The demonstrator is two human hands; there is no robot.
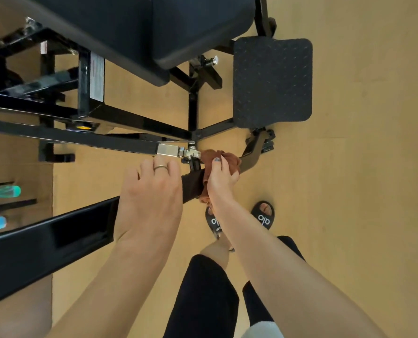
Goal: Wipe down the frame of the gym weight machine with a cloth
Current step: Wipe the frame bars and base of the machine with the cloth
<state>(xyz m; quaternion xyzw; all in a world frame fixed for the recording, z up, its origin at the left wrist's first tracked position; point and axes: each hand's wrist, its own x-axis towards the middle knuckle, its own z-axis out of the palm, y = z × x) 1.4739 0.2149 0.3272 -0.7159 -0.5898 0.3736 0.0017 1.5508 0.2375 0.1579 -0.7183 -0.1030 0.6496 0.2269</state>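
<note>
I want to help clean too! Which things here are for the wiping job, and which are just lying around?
For the job:
- brown cloth, gripped by the right hand
- black frame bar under the left hand

Just lying around:
- footplate
- seat pad
- two blue-green bottles, far left

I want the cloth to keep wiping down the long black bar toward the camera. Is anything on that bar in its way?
Yes. The left hand rests on the bar just below the cloth, which the right hand grips against the bar's upper end beside the metal joint. Past the left hand the bar looks bare.
</note>
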